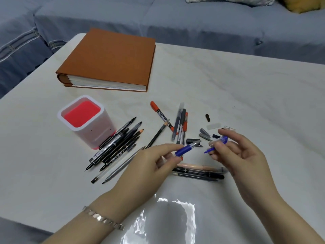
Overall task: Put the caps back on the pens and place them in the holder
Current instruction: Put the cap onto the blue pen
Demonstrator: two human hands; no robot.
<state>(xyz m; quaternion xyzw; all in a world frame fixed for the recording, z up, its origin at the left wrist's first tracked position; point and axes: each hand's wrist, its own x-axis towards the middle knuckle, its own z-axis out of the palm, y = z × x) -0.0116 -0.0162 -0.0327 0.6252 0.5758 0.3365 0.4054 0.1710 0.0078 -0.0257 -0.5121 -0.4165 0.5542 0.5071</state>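
Observation:
My left hand [154,162] holds a blue pen [188,148] by its grip, tip pointing right and up. My right hand [241,152] pinches a clear cap with a blue end [219,140], a short gap from the pen's tip. The white holder with a red inside [88,120] stands upright at the left and has no pens in it. A pile of uncapped black pens [117,147] lies against its right side. More pens [181,125] lie in the middle, and loose caps [204,133] lie just beyond my hands.
An orange album [112,59] lies at the back left of the white table [246,85]. Several pens [198,171] lie under my hands. A blue sofa [193,20] runs behind the table. Glare marks the table's near edge.

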